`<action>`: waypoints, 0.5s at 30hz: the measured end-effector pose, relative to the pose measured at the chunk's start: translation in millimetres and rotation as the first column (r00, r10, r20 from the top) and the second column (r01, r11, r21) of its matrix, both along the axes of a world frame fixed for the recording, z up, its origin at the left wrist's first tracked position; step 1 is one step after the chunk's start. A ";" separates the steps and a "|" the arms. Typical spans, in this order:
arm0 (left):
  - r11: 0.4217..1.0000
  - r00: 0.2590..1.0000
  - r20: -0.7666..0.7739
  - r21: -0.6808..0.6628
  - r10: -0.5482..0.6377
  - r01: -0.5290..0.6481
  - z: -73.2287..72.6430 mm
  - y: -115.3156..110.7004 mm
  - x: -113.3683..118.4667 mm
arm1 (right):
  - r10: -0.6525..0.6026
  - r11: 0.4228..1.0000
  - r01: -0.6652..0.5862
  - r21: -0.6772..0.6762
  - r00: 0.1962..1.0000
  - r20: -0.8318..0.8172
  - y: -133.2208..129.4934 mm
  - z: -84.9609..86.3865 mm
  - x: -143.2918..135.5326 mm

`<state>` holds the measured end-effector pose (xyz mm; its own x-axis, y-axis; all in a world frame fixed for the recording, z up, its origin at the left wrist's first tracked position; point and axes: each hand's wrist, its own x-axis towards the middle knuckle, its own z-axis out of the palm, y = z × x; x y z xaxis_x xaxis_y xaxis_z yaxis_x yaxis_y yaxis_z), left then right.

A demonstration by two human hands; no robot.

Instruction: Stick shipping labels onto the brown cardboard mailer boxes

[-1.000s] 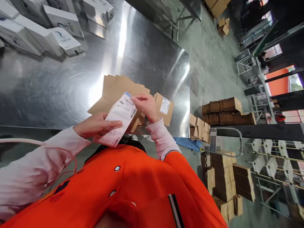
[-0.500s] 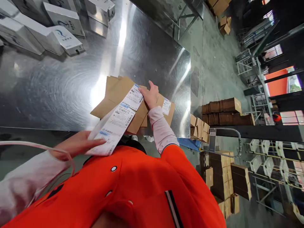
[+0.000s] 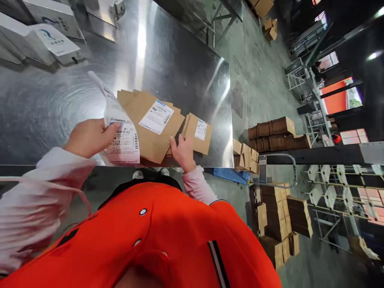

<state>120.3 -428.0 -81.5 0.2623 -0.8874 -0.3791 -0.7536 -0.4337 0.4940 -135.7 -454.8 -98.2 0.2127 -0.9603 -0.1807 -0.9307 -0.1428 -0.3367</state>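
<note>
I had the left grip pinching a long, curling white strip of printed paper labels, its length running from the far side down toward the near edge. The fanned stack of flat brown cardboard lay between both grips, a white label on its top piece. My right grip was nearer, fingertips at its near-right corner; I couldn't tell whether they had closed. A smaller brown cardboard stack crowded that side; the shiny steel desk stretched away beyond.
</note>
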 end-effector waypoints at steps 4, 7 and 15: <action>0.990 0.995 0.097 -0.144 0.005 0.009 13.5 26.5 -26.8 | -0.015 0.999 0.025 -0.042 0.975 0.221 -7.4 -9.0 -22.9; 0.995 0.992 0.104 -0.081 0.065 -0.056 21.3 30.5 -45.7 | 0.021 0.996 0.027 -0.080 0.843 0.538 -23.6 -10.6 -36.6; 0.975 0.962 0.160 0.000 0.221 -0.224 0.0 32.5 -40.0 | 0.189 0.978 -0.201 0.046 0.963 0.195 -24.0 -10.1 -7.2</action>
<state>80.3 -395.4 -81.5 0.5105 -0.7931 -0.3323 -0.7047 -0.6073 0.3668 -142.9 -478.8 -108.3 0.4308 -0.8843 -0.1801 -0.8059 -0.2872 -0.5177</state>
